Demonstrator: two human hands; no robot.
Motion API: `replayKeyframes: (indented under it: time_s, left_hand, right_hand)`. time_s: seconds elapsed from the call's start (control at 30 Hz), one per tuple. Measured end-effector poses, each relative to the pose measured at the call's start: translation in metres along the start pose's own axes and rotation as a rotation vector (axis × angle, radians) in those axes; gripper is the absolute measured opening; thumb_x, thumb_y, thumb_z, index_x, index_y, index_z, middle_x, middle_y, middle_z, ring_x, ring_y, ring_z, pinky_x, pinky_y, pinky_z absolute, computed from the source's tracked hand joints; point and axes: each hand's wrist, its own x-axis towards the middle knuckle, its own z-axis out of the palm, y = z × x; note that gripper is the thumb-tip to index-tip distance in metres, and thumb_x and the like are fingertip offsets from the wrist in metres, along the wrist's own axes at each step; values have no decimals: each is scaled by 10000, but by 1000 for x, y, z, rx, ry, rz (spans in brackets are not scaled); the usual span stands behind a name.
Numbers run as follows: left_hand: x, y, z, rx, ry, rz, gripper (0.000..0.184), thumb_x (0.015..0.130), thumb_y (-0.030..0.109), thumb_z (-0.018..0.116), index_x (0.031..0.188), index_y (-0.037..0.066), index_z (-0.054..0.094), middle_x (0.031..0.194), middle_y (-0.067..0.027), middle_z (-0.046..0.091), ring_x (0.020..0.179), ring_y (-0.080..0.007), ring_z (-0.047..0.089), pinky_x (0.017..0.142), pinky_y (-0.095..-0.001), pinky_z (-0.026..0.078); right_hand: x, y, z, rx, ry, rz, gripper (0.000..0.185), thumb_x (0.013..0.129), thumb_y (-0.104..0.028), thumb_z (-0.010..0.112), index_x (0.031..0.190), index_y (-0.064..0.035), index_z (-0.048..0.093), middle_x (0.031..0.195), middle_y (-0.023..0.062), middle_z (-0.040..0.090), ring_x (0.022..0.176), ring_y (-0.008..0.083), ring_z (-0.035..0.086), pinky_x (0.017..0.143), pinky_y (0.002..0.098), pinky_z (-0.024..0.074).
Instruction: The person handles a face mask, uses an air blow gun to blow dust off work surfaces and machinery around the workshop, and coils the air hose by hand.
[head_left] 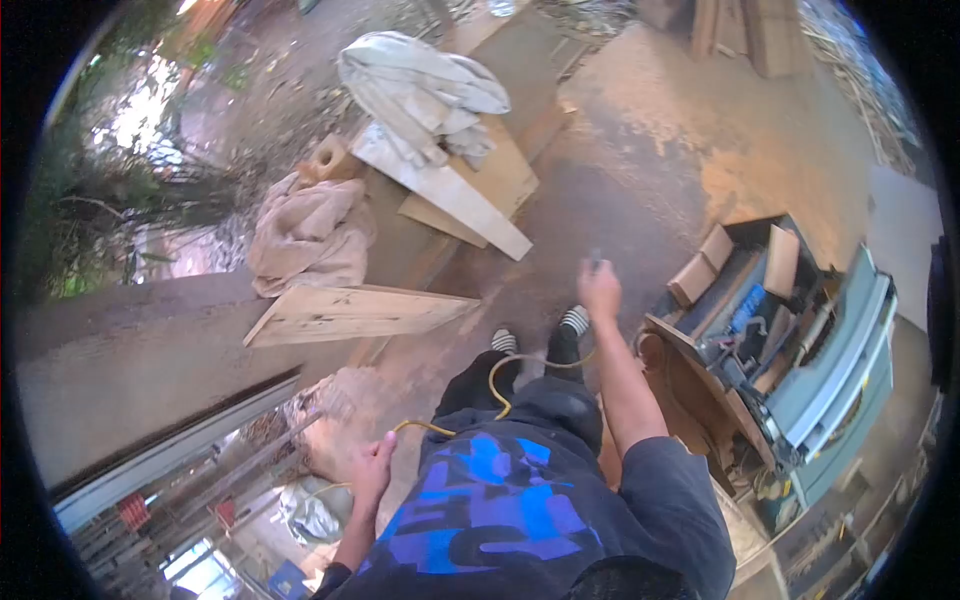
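Observation:
My left hand [372,468] is closed around a yellow cord [425,427] at the lower left, with more of the cord trailing below it. The cord curves in a loop across the front of my body and passes behind my right forearm. My right hand [600,292] is closed and stretched forward above the floor, with a small dark object at its fingertips, too blurred to name. Ahead and to the left of that hand lies a pale wooden board [460,195]. A tapered plank [350,315] lies further left.
A bundled white cloth [420,85] lies on boards, with a pinkish cloth [312,235] beside a roll of brown tape [330,158]. At right stands an open box of tools [735,262] with wood blocks, near grey-blue panels [850,350]. Sawdust [770,170] covers the floor ahead.

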Motion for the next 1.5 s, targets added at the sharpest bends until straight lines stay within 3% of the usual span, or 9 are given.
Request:
replayKeyframes:
  time_s: [0.13, 0.3, 0.5, 0.73, 0.87, 0.97, 1.07, 1.27, 1.5]
  left_hand:
    - [-4, 25, -3, -25, -85, -136, 599, 909, 451, 629, 527, 34, 431, 514, 40, 326, 515, -71, 319, 456, -319, 243]
    - [10, -7, -7, -52, -53, -188, 559, 905, 409, 650, 530, 44, 452, 515, 58, 343, 520, -56, 315, 448, -305, 232]
    - [23, -10, -29, -127, -30, -178, 538, 907, 363, 656, 535, 37, 445, 519, 61, 343, 517, -54, 309, 448, -302, 223]
    - [42, -47, -40, -64, -13, -189, 550, 906, 373, 653, 537, 30, 433, 516, 46, 328, 525, -65, 308, 453, -316, 224]
    - [49, -50, -42, -221, -22, -193, 557, 903, 381, 657, 535, 29, 429, 513, 45, 330, 518, -66, 305, 449, -320, 221]
    - [46, -59, -38, -205, -10, -210, 546, 905, 363, 658, 536, 30, 433, 515, 46, 336, 520, -61, 309, 449, -317, 222]
    - [41, -68, -42, -170, -20, -295, 530, 908, 341, 659, 537, 31, 442, 507, 44, 344, 518, -57, 313, 448, -315, 224]
    - [32, -79, -47, -210, 24, -335, 518, 908, 317, 661, 538, 21, 451, 497, 34, 352, 516, -58, 317, 447, -314, 230]
    - [35, -80, -43, -206, 66, -269, 520, 898, 340, 665, 551, 11, 461, 497, 20, 341, 512, -72, 322, 458, -321, 253]
  right_hand:
    - [-42, -108, 74, -60, -395, -435, 445, 916, -440, 546, 1034, -11, 544, 930, 232, 654, 801, 436, 653, 713, 522, 522]
    - [-69, -145, 163, -312, -573, -811, 322, 884, -261, 551, 1045, 18, 549, 921, 206, 667, 796, 350, 691, 682, 440, 559]
    - [-97, -155, 196, -490, -620, -882, 244, 874, -142, 492, 1048, 16, 554, 960, 204, 665, 844, 329, 697, 699, 411, 574]
    - [-30, -184, 200, -497, -387, -677, 230, 890, -153, 488, 1047, -2, 562, 997, 179, 668, 859, 307, 699, 710, 401, 575]
    - [-32, -193, 209, -628, -540, -652, 296, 875, -213, 526, 1073, 1, 570, 959, 166, 683, 847, 278, 704, 687, 380, 573]
    - [-84, -182, 236, -703, -646, -1002, 345, 858, -258, 571, 1083, 4, 571, 945, 163, 691, 853, 279, 703, 697, 380, 568]
    - [-137, -186, 266, -579, -712, -1106, 377, 855, -280, 583, 1107, -1, 559, 952, 173, 686, 851, 297, 698, 721, 413, 560]
    - [-128, -209, 246, -510, -772, -1038, 310, 906, -181, 481, 1153, 1, 528, 1052, 194, 647, 855, 307, 695, 713, 404, 561]
    - [-67, -187, 256, -636, -509, -882, 268, 895, -139, 474, 1128, -9, 493, 1034, 156, 638, 834, 300, 697, 701, 402, 567]
